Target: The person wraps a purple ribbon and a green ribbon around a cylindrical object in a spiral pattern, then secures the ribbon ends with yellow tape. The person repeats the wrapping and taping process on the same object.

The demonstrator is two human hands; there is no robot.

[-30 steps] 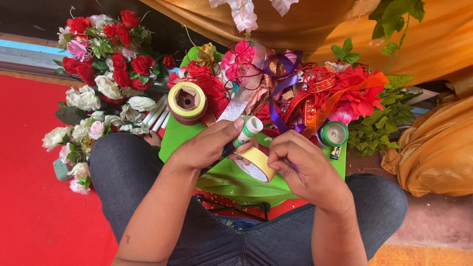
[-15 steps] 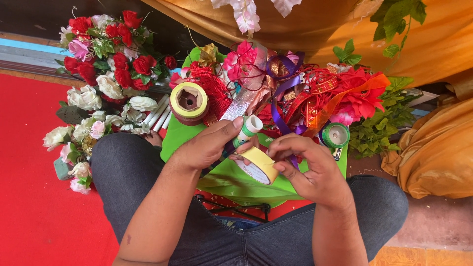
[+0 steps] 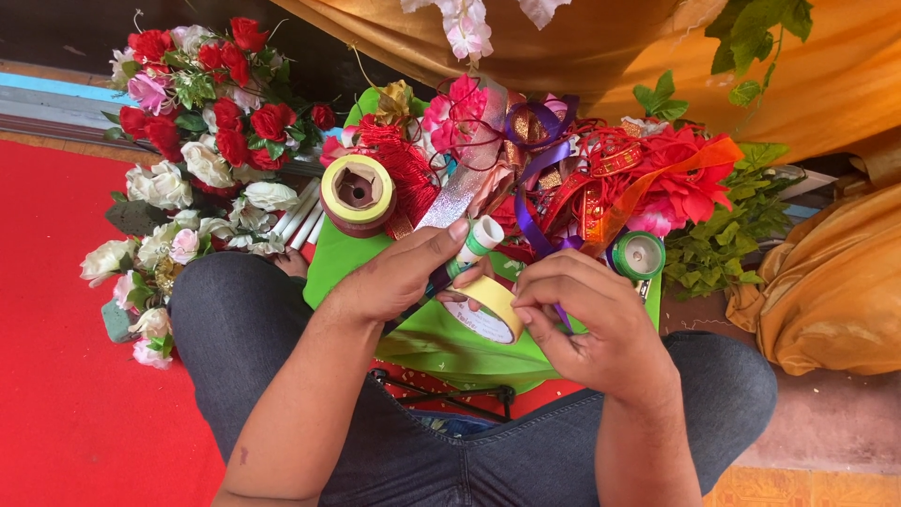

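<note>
Mid-frame: left hand (image 3: 399,272) clamped on yellow tape roll (image 3: 486,308) and a white-green tube (image 3: 474,246), right hand (image 3: 587,319) pinching its edge, likely finding the tape end; green tray (image 3: 441,343), red-ribbon clutter (image 3: 601,188) behind.

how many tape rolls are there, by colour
yellow, in the hands: 1
yellow, on the green tray: 1
green, by the red ribbons: 1
total: 3
</note>
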